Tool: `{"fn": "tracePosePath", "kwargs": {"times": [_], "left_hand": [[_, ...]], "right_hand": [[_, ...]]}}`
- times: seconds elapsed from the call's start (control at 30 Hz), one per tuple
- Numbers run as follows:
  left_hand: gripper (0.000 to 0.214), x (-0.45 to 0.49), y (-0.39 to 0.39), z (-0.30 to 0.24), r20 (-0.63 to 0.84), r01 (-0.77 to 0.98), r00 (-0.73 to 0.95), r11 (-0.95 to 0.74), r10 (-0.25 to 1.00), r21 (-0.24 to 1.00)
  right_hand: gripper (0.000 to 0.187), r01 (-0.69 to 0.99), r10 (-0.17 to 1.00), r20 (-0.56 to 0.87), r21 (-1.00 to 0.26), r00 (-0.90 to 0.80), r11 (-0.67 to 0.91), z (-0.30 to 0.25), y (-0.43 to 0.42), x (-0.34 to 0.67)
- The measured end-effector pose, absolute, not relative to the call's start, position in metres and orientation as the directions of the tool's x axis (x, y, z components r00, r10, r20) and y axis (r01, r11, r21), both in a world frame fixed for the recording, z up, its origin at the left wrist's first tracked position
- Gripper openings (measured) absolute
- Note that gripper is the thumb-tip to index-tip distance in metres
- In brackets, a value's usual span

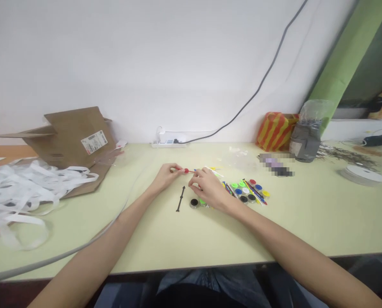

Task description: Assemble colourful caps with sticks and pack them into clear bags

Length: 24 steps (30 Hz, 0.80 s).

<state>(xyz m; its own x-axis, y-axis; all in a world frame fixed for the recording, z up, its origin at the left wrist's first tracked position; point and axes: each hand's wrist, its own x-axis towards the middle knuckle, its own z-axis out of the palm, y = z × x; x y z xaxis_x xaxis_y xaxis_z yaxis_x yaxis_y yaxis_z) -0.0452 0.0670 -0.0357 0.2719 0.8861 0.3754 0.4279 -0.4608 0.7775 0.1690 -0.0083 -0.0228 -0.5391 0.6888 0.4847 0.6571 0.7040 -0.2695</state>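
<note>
at nine o'clock from the hands, a tangled heap of white plastic strapping sprawls over the pale green table, with a flattened cardboard box bearing a white label at ten o'clock, touching the heap. a white power strip sits against the wall at twelve o'clock. the left hand is narrowly pinched around a thin red stick, which lies level just above a black plastic strip on the table. the right hand is curled narrow beside the stick's red end, and whether it holds anything is hidden. at four o'clock, small round pots with colored lids sit in a cluster among thin colored sticks, just beside the right hand. farther off at two o'clock stand a red-and-yellow striped bag and a grey wrapped jar, while a white tape roll lies at three o'clock.
</note>
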Motion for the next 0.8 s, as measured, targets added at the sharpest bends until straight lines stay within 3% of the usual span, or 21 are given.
{"fn": "tracePosePath", "kwargs": {"times": [0.17,0.33,0.5,0.6,0.7,0.8], "left_hand": [[0.032,-0.044,0.072,-0.039,0.402,0.489,0.236,-0.465,0.885,0.738],[0.029,-0.044,0.074,-0.044,0.426,0.528,0.213,-0.47,0.879,0.707],[0.024,-0.042,0.07,-0.042,0.498,0.54,0.164,-0.5,0.851,0.677],[0.031,-0.035,0.057,-0.029,0.558,0.51,0.144,-0.544,0.817,0.666],[0.039,-0.021,0.038,-0.013,0.478,0.277,0.291,-0.551,0.829,0.787],[0.049,-0.006,0.023,-0.007,0.315,0.057,0.519,-0.4,0.795,0.915]], "right_hand": [[0.013,0.535,0.649,0.251,-0.396,-0.719,0.746,-0.011,-0.008,0.177],[0.011,0.473,0.637,0.177,-0.53,-0.75,0.704,-0.011,-0.01,0.177],[0.01,0.464,0.612,0.304,-0.438,-0.73,0.77,-0.015,-0.011,0.17],[0.009,0.481,0.648,0.445,-0.438,-0.618,0.759,-0.011,-0.011,0.168],[0.006,0.452,0.665,0.62,-0.494,-0.416,0.743,-0.008,-0.012,0.168],[0.003,0.447,0.666,0.7,-0.525,-0.257,0.724,-0.01,-0.011,0.168]]}}
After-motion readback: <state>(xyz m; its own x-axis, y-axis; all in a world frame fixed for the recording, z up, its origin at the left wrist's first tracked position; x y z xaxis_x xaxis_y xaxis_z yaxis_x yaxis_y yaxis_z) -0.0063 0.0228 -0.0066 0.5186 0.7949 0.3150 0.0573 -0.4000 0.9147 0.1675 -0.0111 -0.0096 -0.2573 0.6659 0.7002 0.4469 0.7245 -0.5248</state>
